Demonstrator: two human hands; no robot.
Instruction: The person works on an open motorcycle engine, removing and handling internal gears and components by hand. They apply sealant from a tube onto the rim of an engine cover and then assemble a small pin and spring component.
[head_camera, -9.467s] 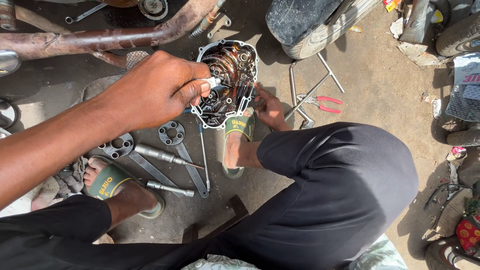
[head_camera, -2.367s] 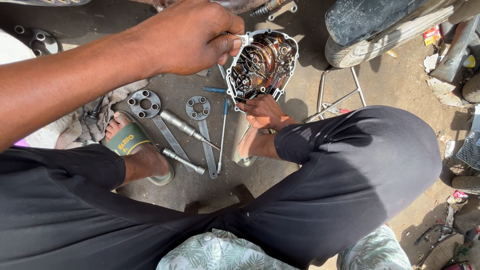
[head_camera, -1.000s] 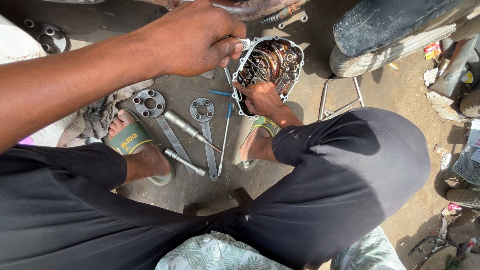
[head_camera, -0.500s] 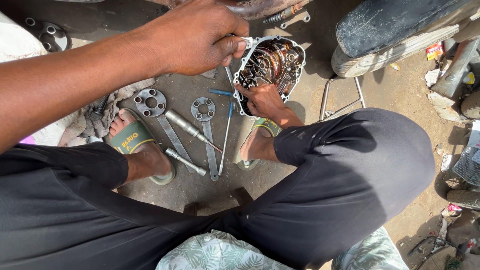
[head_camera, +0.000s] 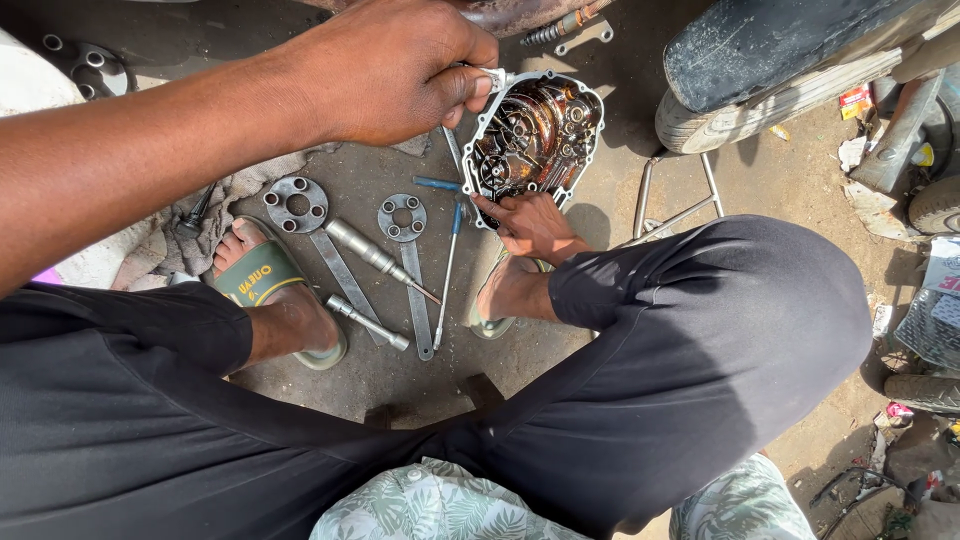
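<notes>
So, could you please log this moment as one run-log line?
left hand: pinching engine cover top edge | right hand: steadying its bottom | flange tools: on ground

Outdoor dirt floor (head_camera: 780, 190), oil-stained and dusty — hard sunlight on the right, shade on the left. Motorcycle tyre (head_camera: 760, 105) upper right — scattered litter (head_camera: 860, 150) beside it.

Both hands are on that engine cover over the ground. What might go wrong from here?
The engine cover is held tilted, the left hand pinching only its top rim and the right hand at its lower edge; it may slip onto the sandalled foot just below. The greasy open inside faces up over the dirt ground, so grit might get in.
</notes>
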